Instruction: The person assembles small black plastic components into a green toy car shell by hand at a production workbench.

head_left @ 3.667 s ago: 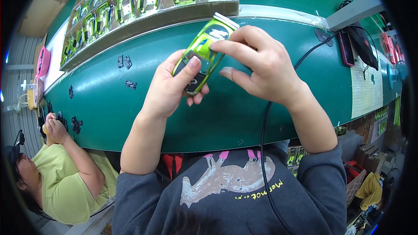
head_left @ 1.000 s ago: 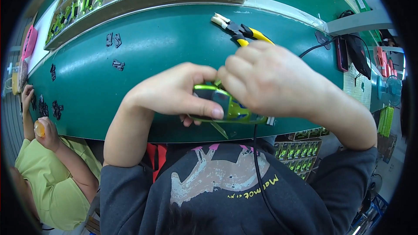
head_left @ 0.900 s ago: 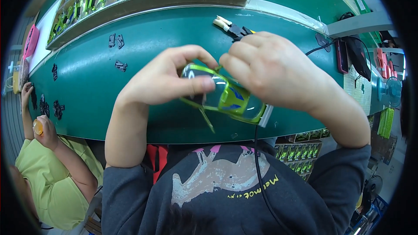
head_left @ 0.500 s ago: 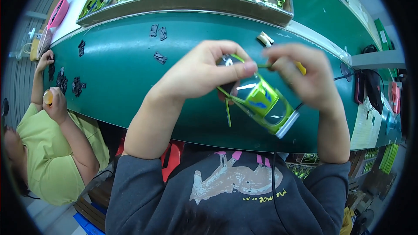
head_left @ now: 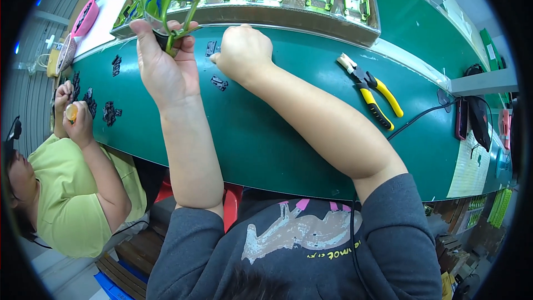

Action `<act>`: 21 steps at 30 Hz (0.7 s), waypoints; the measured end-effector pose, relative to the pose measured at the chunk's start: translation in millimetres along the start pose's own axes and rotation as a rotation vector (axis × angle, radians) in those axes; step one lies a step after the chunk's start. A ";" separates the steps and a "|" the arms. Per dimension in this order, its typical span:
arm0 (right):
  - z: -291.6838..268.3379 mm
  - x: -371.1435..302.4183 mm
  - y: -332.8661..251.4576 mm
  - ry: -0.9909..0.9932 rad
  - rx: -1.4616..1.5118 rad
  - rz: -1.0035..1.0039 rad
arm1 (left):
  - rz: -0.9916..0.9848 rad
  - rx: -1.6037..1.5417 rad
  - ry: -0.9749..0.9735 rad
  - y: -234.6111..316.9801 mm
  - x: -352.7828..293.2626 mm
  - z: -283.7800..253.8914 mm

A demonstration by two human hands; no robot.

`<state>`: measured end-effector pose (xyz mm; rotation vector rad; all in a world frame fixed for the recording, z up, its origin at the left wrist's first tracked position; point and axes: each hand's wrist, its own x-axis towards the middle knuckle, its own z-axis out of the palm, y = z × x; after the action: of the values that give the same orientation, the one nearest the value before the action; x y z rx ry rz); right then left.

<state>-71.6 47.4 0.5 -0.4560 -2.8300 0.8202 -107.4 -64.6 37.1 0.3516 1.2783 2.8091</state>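
Note:
My left hand (head_left: pixel 169 75) is raised at the far left of my bench space, palm up, fingers and thumb around the lower end of a green toy car body (head_left: pixel 155 5) with clear windows and blue markings. The car's top runs out of the picture. My right hand (head_left: pixel 244 53) rests on the table, knuckles up and fingers curled under; whatever they hold is hidden. Beside its thumb lies a small black plastic part (head_left: pixel 211 48), and a second black part (head_left: pixel 219 83) lies nearer to me.
Pliers (head_left: pixel 369 91) with yellow and black handles lie right of my right forearm. A long box (head_left: pixel 300 19) of green car bodies stands at the back. A co-worker (head_left: pixel 66 189) sits at left by small piles of black parts (head_left: pixel 111 114). A black cable (head_left: pixel 422 118) crosses the right side.
My left hand has carried the toy car body far and left. My right hand has left the car and moved left to the black parts, covering one. The pliers now show fully.

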 end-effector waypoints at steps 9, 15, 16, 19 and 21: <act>-53.0 -33.0 59.1 -0.126 0.633 0.018 | -0.074 0.042 -0.039 -15.7 -16.1 22.8; -120.3 -110.0 105.2 -0.080 0.985 0.134 | -0.196 0.123 -0.177 -33.1 -45.5 40.2; -125.6 -119.0 110.2 -0.046 1.088 0.160 | -0.218 0.127 -0.214 -37.9 -51.4 43.2; -124.8 -132.9 130.4 0.074 1.104 0.125 | -0.262 0.136 -0.295 -52.1 -68.8 50.3; -134.4 -136.7 139.0 0.126 1.166 0.128 | -0.293 0.154 -0.339 -56.7 -77.1 53.8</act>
<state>122.5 180.1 28.2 -0.4382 -1.7473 2.0904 -24.0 3.1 14.2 0.5665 1.3419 2.2977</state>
